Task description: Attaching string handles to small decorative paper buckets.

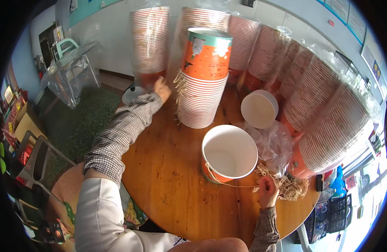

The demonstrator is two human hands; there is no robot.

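A white-lined orange paper bucket stands upright on the round wooden table in front of me, its mouth facing up. A thin cord runs from the bucket's near left rim across its front to my right hand, whose fingers are pinched on it. Beside that hand lies a tangled heap of beige cords. My left hand is stretched out to the far left, close to a plastic-wrapped bucket stack. Its fingers are blurred and partly hidden. Right of it rises an upside-down bucket stack with cords hanging from its left side.
A second open bucket sits behind the first, with crumpled clear plastic beside it. Tall wrapped stacks line the table's far and right edges. A pale round lid-like thing is by my left forearm. A chair stands at left.
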